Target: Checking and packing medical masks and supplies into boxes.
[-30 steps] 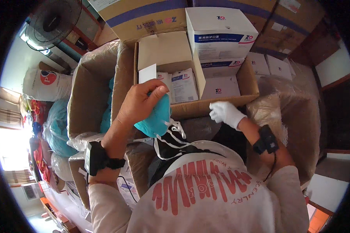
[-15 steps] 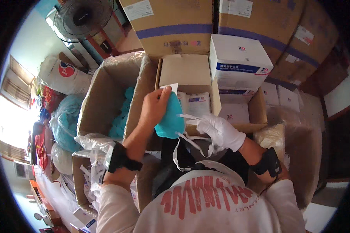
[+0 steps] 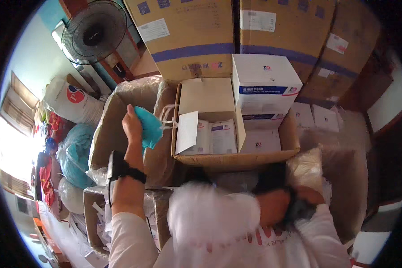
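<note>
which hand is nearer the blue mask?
Left. The left hand grips the blue mask over the lined carton; the right hand is a blur near the chest, well apart.

An open cardboard box [image 3: 236, 156] sits at the frame's centre, with packets [image 3: 212, 136] standing inside it at its left and a white carton [image 3: 263, 82] resting on its upper right corner. Left of it stands a plastic-lined carton [image 3: 116, 116], and the left hand [image 3: 131, 125] holds a face mask [image 3: 149, 127] over that carton. Large stacked cartons [image 3: 192, 31] fill the top of the frame. A fan [image 3: 94, 31] stands at upper left, with bags [image 3: 76, 152] at the left edge. The right hand [image 3: 212, 216] is blurred at lower centre.
</note>
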A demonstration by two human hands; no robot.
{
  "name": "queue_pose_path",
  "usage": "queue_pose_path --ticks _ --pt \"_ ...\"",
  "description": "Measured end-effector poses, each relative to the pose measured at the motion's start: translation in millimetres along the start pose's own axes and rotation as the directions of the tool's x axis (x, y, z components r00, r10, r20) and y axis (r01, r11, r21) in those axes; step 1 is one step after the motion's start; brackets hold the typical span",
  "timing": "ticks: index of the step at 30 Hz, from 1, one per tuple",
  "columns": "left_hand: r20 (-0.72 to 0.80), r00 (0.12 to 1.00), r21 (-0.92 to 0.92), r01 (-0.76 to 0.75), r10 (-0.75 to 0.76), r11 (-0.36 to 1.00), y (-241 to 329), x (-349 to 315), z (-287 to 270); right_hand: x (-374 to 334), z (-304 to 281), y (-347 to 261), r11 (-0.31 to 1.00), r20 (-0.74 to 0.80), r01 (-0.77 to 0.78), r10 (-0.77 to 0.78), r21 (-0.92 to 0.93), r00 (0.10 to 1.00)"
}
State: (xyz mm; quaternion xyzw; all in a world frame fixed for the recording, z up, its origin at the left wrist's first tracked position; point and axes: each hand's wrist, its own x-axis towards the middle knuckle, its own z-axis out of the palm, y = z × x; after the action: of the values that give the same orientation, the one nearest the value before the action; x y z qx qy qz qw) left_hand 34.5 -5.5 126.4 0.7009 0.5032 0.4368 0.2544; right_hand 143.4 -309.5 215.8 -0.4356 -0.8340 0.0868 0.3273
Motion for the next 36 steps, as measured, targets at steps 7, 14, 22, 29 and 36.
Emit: queue_pose_path --ticks 7,14,22,29,36 --pt "0.374 0.88 -0.532 0.463 -0.294 0.71 75 -63 16 -32 22 146 0.629 -0.421 -0.29 0.73 0.721 0.538" --pt "0.334 0.919 -0.668 0.387 -0.208 0.636 79 -80 48 -16 70 135 -0.117 0.249 -0.233 0.68 0.965 0.689" --pt "0.157 0.963 -0.503 0.268 -0.218 0.822 58 -77 49 -56 56 108 -0.428 0.491 -0.282 0.531 0.859 0.691" --pt "0.278 0.908 -0.543 0.417 -0.313 0.729 30 -105 87 1 43 113 0.855 -0.458 -0.268 0.473 0.444 0.753" --pt "0.398 0.897 -0.374 0.349 -0.191 0.859 -12 -57 88 16 62 42 0.65 -0.076 -0.389 0.567 0.652 0.82"
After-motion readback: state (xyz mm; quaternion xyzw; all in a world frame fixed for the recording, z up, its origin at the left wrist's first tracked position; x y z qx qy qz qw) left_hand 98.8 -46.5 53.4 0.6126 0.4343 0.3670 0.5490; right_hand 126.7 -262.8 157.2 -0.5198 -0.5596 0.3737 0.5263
